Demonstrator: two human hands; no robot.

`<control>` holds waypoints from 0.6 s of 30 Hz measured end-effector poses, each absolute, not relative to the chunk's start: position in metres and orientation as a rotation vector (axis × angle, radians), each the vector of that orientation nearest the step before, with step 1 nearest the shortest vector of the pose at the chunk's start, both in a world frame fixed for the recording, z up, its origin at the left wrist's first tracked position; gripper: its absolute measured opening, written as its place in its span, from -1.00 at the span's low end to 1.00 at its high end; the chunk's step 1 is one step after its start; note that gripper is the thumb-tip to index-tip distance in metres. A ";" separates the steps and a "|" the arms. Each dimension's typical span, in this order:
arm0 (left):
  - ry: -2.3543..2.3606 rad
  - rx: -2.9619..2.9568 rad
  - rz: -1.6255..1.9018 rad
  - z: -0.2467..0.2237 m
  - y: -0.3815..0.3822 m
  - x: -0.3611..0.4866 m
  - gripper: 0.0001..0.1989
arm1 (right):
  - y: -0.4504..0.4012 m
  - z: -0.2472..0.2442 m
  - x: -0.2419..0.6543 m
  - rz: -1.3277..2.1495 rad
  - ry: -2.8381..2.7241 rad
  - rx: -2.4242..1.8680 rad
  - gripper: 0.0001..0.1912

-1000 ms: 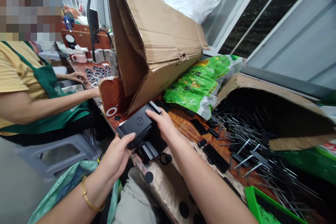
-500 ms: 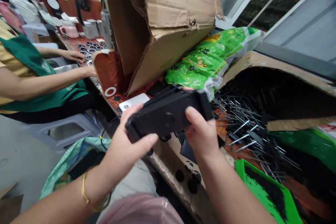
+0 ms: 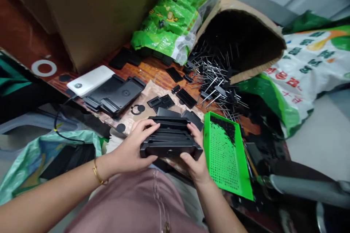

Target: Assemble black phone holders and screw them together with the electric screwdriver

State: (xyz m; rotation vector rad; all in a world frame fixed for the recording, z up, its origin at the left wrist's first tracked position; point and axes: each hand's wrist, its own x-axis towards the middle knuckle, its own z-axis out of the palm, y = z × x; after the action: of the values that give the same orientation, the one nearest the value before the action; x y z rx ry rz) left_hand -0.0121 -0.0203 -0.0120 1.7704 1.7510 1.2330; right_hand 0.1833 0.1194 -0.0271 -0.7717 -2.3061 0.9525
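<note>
Between my hands is a stack of black plastic holder parts (image 3: 171, 145), held over the table's near edge just above my lap. My left hand (image 3: 136, 145) is closed on the stack's left end, thumb low on the near side. My right hand (image 3: 195, 156) grips the right end, thumb pressed on the near face. Beyond the stack, flat black plates (image 3: 162, 102) and a black ring-shaped piece (image 3: 137, 109) lie on brown paper (image 3: 149, 93). To the left, similar black holder parts (image 3: 117, 94) rest against a white phone-like slab (image 3: 91, 80).
A green perforated tray (image 3: 222, 167) with small black bits stands right of my hands. Metal rods (image 3: 216, 80) with black ends spill from an open cardboard box (image 3: 235, 5). A green bag (image 3: 169, 18) lies behind. At left, an open sack (image 3: 90, 140) holds dark pieces.
My view has swung right and down toward the table. The held stack has come down closer to my lap, its layered side now visible. The co-worker's arms have left the view.
</note>
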 end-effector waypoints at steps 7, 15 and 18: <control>1.691 2.093 1.038 -0.014 -0.017 -0.026 -0.22 | 0.108 -0.014 0.197 0.875 -2.403 -0.894 -0.23; 1.677 2.109 0.914 -0.005 -0.017 -0.029 -0.31 | 0.120 0.003 0.194 0.730 -2.728 -0.676 -0.28; 1.736 2.032 0.866 0.005 -0.017 -0.026 -0.31 | 0.120 -0.006 0.195 0.686 -2.712 -0.656 -0.31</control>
State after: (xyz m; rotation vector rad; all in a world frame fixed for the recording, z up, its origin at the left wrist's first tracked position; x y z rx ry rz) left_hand -0.0257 -0.0170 0.0046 2.0319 1.7361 0.8664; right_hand 0.1952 0.1203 -0.0060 -0.6561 -2.7115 0.6857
